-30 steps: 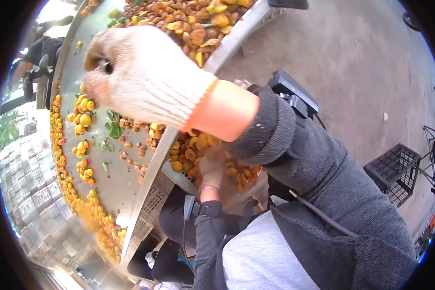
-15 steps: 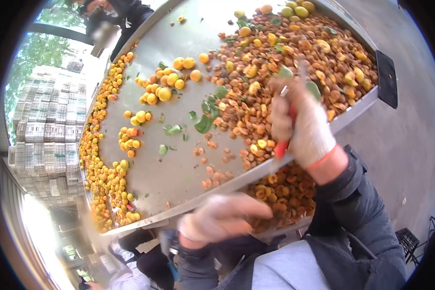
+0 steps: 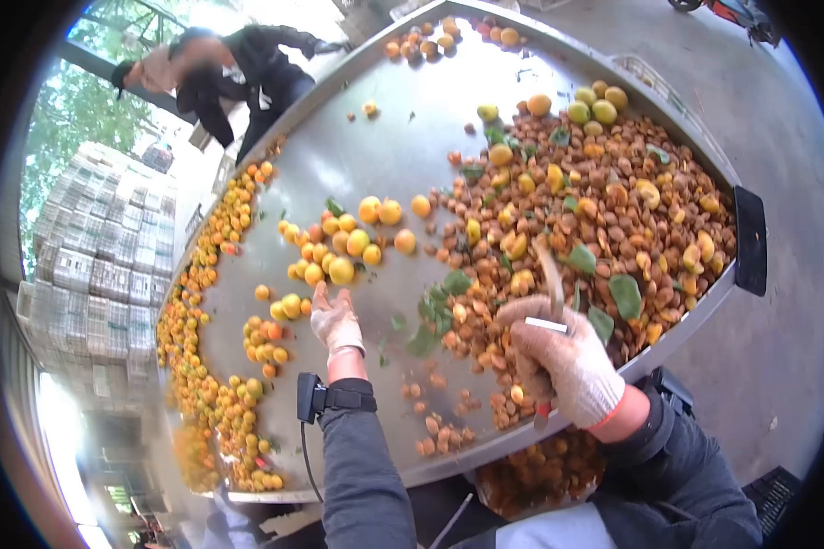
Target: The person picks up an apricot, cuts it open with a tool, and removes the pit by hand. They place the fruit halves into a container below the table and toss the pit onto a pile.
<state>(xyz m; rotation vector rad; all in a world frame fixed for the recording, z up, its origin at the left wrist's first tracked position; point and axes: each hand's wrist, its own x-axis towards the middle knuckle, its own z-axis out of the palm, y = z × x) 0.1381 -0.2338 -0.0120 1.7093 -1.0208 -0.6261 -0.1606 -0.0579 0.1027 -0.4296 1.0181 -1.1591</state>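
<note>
Left hand, gloved, is open with fingers spread over the metal table, just short of a cluster of whole apricots. Right hand, gloved, is closed around a red-handled knife, its blade pointing up over a heap of apricot pits mixed with green leaves. A second person bends at the table's far end, near stacked crates.

Bare tabletop lies open right of the left hand and on toward the far rim. A cluster of apricots blocks straight ahead; the heap of pits fills the right side, leaves strewn at its edge.
</note>
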